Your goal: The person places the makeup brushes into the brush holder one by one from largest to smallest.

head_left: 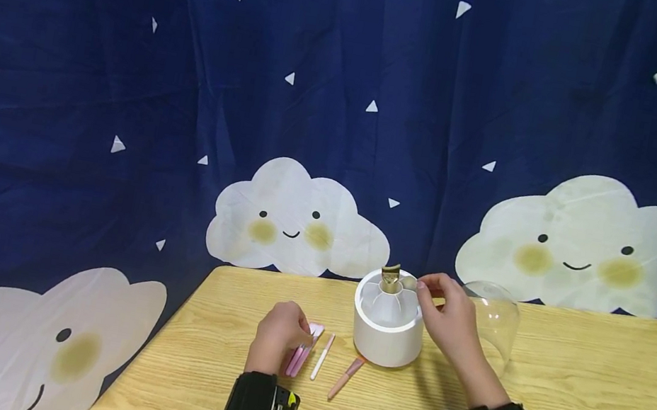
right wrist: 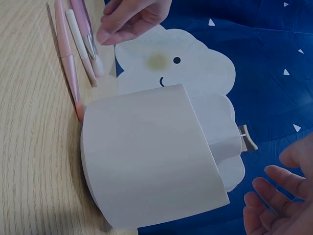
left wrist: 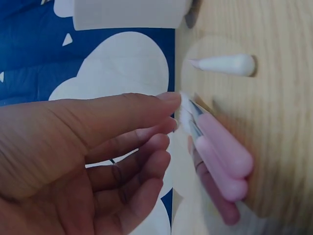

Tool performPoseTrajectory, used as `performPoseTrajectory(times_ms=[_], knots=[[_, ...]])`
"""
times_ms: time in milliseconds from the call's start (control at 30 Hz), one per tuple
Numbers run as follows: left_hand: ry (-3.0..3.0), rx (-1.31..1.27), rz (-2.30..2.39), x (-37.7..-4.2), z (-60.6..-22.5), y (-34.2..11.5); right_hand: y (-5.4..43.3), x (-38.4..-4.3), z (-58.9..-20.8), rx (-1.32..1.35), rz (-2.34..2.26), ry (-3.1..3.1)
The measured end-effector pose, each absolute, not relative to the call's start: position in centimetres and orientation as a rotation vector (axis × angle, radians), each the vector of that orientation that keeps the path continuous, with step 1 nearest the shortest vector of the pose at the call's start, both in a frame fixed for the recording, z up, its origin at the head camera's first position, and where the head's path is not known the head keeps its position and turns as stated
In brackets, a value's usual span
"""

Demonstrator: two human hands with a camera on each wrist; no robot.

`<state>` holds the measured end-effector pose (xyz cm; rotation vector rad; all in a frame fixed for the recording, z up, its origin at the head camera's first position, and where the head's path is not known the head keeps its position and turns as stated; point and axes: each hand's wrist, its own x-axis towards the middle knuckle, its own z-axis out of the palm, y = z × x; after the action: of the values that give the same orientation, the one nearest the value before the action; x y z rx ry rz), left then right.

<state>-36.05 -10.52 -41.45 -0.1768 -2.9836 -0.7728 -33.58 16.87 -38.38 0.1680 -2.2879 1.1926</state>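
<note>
While your left hand (head_left: 281, 330) hangs by the pink brushes (left wrist: 225, 147), its thumb and forefinger stand slightly parted, the other fingers loosely bent, gripping nothing (whether they touch the bristles, you cannot tell). Your right hand (head_left: 448, 311), fingers relaxed and holding nothing, is near the rim of the white holder (head_left: 386, 347) with its gold piece (head_left: 391, 274). Between the pink brushes and the holder lie a white brush (head_left: 322, 357) and an orange-tipped brush (head_left: 344, 380). A clear dome (head_left: 501, 326) sits past your right hand. The navy curtain (head_left: 354, 44) reads "sweet" under partly cut-off script. The holder stands near the far edge of the table (head_left: 596, 391); your widest stretch of wood runs right of the dome to a rounded corner.
</note>
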Motion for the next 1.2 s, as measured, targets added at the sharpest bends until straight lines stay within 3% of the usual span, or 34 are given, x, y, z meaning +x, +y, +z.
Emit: performPoseTrajectory(times_ms=[800, 1200], knots=[[-3.045, -0.043, -0.522, -35.9, -42.42, -9.67, 16.87, -33.72, -38.5, 0.17, 1.198, -2.29], [-3.014, -0.111, -0.653, -35.93, -42.43, -9.97, 16.9, -33.68, -38.53, 0.178, 1.194, -2.285]])
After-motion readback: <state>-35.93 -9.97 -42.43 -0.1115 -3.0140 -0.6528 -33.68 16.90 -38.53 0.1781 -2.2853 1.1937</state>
